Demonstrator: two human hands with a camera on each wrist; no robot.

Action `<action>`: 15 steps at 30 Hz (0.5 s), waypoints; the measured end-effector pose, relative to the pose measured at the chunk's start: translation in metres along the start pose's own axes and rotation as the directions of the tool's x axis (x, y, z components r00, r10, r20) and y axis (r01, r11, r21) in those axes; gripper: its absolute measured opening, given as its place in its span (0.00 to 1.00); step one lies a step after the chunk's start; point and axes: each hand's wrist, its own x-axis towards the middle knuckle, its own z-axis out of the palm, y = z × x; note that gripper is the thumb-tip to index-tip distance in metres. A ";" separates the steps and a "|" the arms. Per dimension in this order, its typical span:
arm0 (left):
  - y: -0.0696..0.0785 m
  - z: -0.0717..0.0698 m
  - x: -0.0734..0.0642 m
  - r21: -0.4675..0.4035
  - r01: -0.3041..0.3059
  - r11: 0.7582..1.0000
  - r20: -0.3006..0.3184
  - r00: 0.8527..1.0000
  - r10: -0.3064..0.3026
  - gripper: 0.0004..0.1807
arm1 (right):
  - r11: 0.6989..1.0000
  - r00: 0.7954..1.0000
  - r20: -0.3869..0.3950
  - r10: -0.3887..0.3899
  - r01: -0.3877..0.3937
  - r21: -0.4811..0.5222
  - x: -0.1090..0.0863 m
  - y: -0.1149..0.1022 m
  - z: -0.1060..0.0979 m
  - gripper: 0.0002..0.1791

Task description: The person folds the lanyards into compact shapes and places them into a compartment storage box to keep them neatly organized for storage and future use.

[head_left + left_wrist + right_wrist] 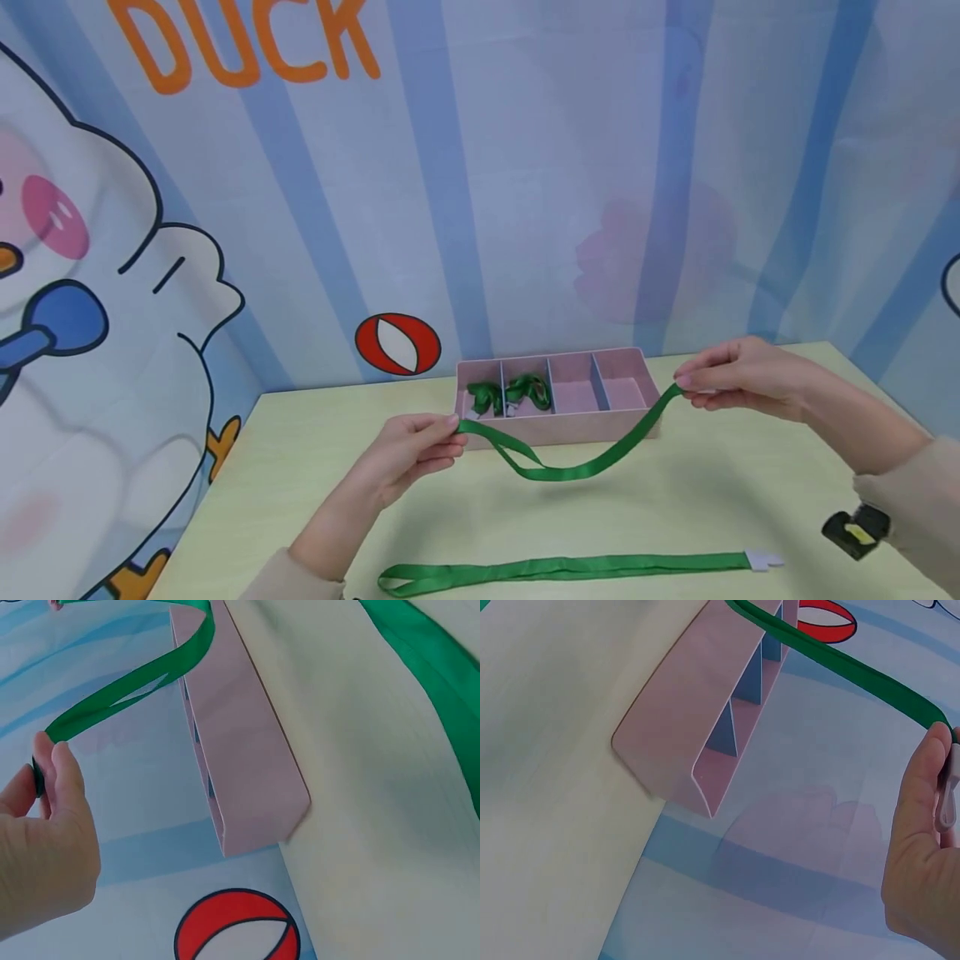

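A green lanyard (558,473) hangs in a sagging curve between my two hands, in front of a pink divided box. My left hand (416,450) pinches its looped end between thumb and fingers. At the other end my right hand (738,379) pinches the strap beside a pale plastic clip (949,795), partly hidden by the fingers. Below, a second green lanyard (570,569) lies stretched out flat on the table, its white clip (761,560) pointing right.
The pink box (562,429) stands at the table's back, against a printed cloth backdrop (517,167). Folded green lanyards (528,390) fill its two left compartments; the two right ones hold nothing. A dark object with a yellow patch (855,532) is by the right sleeve.
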 end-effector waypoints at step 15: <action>0.008 0.043 0.016 0.016 -0.031 0.999 0.054 0.998 0.030 0.14 | 0.999 0.996 0.085 -0.032 0.030 0.026 0.009 -0.020 0.029 0.05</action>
